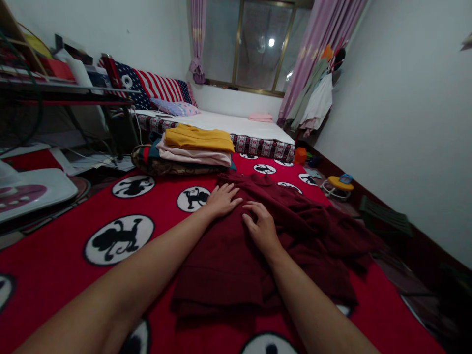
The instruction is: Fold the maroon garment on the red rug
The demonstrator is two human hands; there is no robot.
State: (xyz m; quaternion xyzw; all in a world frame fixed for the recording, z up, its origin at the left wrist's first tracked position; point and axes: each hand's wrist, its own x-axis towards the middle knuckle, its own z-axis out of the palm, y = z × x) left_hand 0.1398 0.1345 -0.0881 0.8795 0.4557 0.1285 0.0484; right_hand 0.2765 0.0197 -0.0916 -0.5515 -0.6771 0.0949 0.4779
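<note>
Blanket: a red blanket (pixel 66 246) with white circles bearing black figures covered the surface nearest the camera.
Garment: a dark maroon garment (pixel 228 265) lay on the blanket, its near part flat, its far right part rumpled.
Left hand: the left hand (pixel 221 199) rested open, palm down, fingers spread, on the garment's far left edge.
Right hand: the right hand (pixel 261 228) lay open and flat on the garment, just beside the left, gripping nothing.
Stack: folded clothes (pixel 197 147), a yellow piece on top, sat beyond the hands.
Bed: a white mattress (pixel 243 125) lay farther back.
Window: a window (pixel 258 44) with pink curtains stood at the far wall.
</note>
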